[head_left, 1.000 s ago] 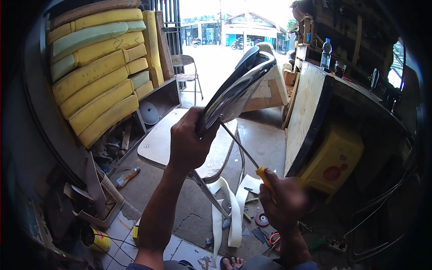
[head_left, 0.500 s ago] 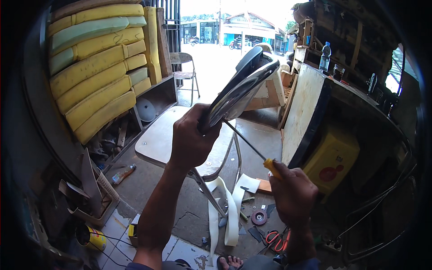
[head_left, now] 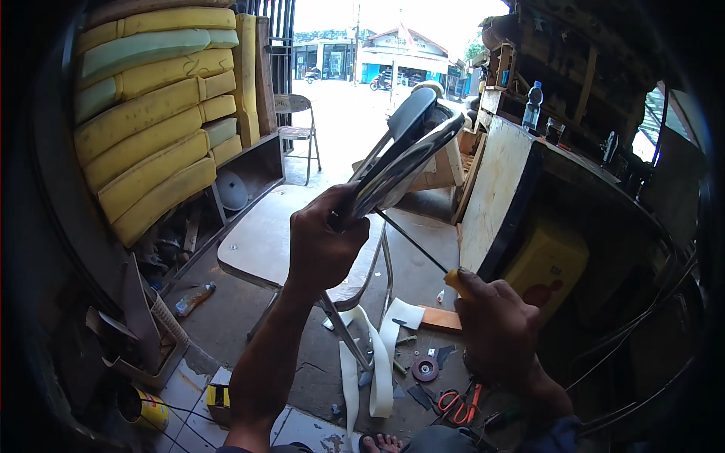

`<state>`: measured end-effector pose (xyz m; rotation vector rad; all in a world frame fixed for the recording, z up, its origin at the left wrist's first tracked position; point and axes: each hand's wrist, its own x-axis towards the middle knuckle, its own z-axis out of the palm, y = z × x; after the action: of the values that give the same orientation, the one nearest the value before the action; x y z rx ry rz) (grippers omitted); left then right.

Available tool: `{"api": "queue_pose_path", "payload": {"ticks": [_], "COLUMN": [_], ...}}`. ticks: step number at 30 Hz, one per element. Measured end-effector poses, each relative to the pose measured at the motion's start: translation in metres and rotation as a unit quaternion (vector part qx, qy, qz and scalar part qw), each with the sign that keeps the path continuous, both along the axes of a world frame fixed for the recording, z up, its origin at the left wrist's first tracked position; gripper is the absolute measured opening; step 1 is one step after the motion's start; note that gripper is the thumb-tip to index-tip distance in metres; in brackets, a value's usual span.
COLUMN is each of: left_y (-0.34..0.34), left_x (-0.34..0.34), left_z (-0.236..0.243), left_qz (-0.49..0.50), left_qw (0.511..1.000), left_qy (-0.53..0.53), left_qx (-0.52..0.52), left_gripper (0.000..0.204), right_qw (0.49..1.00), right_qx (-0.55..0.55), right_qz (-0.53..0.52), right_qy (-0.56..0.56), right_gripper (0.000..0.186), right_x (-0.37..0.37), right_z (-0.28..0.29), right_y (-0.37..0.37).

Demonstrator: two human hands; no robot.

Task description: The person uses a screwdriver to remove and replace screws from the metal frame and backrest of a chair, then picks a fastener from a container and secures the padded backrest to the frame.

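My left hand [head_left: 328, 238] is closed round the near end of a long black piece with a shiny metal rim [head_left: 411, 155], tilted up and away from me. Its exact kind I cannot make out. In my right hand [head_left: 498, 325] is a screwdriver [head_left: 419, 245] with a yellow handle and a long thin shaft. The shaft slants up to the left, and its tip meets the underside of the black piece beside my left fingers. Below them stands a metal-legged chair with a pale, bare seat [head_left: 260, 234].
Yellow foam pads [head_left: 151, 143] are stacked at the left. White strips [head_left: 381, 377], a grinding disc [head_left: 425, 368] and orange-handled scissors [head_left: 461, 406] lie on the floor. A bottle [head_left: 533, 106] stands on the right-hand counter [head_left: 498, 196]. Another folding chair [head_left: 296, 128] stands behind.
The view has shifted slightly. My right hand has turned a little on the screwdriver handle, its forearm swinging out to the right. My left hand keeps its hold on the black piece.
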<state>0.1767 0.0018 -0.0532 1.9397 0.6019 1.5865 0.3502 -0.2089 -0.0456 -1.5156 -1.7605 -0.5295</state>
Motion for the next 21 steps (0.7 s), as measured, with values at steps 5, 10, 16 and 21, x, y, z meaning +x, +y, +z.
{"api": "queue_pose_path", "payload": {"ticks": [5, 10, 16, 21], "left_y": [-0.003, -0.001, 0.002, 0.002], "left_x": [-0.006, -0.001, -0.005, -0.005], "left_z": [0.004, 0.005, 0.006, 0.008], "left_qz": [0.026, 0.015, 0.0, -0.015], "left_qw": [0.999, 0.999, 0.999, 0.999], "left_qy": [0.019, 0.014, 0.011, 0.009], "left_qx": [0.021, 0.032, 0.043, 0.047], "left_gripper": [0.044, 0.043, 0.042, 0.04], "right_qw": [0.997, 0.992, 0.976, 0.988], "right_qx": [0.009, 0.07, -0.059, -0.068], "right_qz": [0.016, -0.043, 0.003, -0.013], "right_qy": [0.078, -0.099, 0.207, 0.136], "right_gripper": [0.033, 0.029, 0.031, 0.032], "right_x": [-0.016, -0.01, -0.019, -0.018], "right_z": [0.002, 0.002, 0.012, 0.007], "right_y": [0.001, 0.0, 0.003, -0.004]}}
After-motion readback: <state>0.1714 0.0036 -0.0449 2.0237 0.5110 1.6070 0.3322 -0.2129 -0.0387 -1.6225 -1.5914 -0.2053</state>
